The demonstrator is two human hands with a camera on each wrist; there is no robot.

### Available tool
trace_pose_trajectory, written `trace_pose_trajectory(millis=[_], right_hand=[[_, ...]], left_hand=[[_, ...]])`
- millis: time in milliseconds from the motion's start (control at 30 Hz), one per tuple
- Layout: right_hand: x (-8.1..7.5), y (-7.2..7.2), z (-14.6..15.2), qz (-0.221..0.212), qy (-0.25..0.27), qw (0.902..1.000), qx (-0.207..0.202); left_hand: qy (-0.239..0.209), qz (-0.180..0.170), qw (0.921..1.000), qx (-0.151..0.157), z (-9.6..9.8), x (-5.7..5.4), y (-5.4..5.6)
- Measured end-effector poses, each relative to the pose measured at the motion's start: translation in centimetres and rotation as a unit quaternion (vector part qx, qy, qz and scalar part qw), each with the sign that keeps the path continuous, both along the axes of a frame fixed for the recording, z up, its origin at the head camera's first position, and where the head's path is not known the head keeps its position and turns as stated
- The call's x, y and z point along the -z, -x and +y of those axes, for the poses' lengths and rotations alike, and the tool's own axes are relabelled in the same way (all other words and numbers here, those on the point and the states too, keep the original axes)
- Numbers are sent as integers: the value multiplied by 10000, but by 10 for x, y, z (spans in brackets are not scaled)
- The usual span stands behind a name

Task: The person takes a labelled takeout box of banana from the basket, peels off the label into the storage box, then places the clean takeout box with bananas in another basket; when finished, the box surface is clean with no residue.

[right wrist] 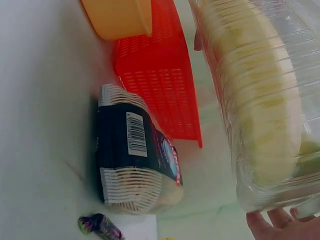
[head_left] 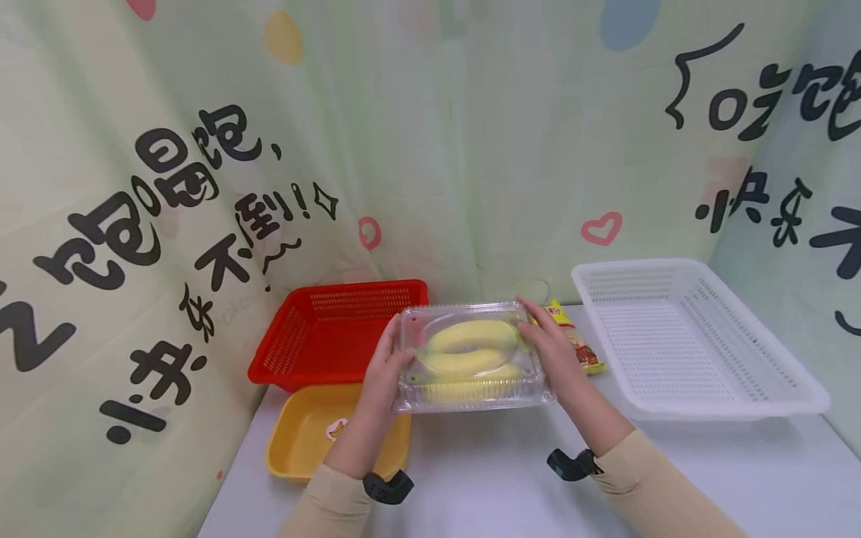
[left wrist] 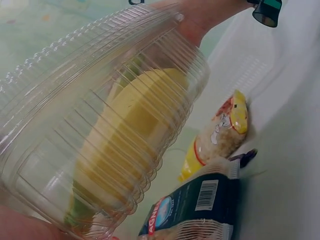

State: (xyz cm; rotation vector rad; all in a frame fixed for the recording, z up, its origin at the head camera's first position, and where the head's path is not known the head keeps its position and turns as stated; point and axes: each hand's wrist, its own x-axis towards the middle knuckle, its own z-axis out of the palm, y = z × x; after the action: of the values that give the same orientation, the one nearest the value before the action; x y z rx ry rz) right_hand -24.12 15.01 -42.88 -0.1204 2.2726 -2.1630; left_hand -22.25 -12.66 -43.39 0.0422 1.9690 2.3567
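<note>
A clear plastic clamshell box (head_left: 413,396) with several yellow bananas (head_left: 471,362) inside is held up over the white table (head_left: 484,478). My left hand (head_left: 383,373) grips its left end, thumb on the near side. At the right end, my right hand (head_left: 550,347) grips the box with the thumb over the lid's edge. The lid looks closed in the head view. Through the ribbed wall, the left wrist view shows a banana (left wrist: 132,127) with greenish ends. Fingertips (right wrist: 257,222) of the right hand touch the box's corner in the right wrist view.
At the back left stands a red basket (head_left: 269,362), with an orange-yellow basket (head_left: 285,456) before it. A white basket (head_left: 673,407) stands right. Behind the box lie a yellow snack bag (head_left: 581,347), a netted pack with a dark label (right wrist: 117,135) and a small dark wrapped item (right wrist: 102,227).
</note>
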Motion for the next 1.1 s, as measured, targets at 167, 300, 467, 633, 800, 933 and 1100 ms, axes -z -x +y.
trace_pose_trajectory(millis=[167,300,467,633,800,933,1100], right_hand=[[-3,15,-13,83,121,9998,-162],[-6,25,-25,224,72,9993,-290],[-12,36,-37,175,-39,9991,-381],[-19,47,-48,114,-121,9985,-520],[-21,57,-58,-75,-216,9969,-759],[-21,59,-65,-385,-258,9936,-1035],[-20,61,-75,-762,-308,9885,-1270]], left_hand=[[-39,-47,9999,-96,-14,-5,11],[-109,-47,9997,-228,-25,-8,17],[-136,-132,9989,-429,-38,-11,27],[-143,-269,9980,-560,-49,-12,35],[-205,-264,9973,-652,-61,-11,41],[-347,-334,9962,-729,-75,-10,47],[-577,-342,9942,-840,-93,-12,54]])
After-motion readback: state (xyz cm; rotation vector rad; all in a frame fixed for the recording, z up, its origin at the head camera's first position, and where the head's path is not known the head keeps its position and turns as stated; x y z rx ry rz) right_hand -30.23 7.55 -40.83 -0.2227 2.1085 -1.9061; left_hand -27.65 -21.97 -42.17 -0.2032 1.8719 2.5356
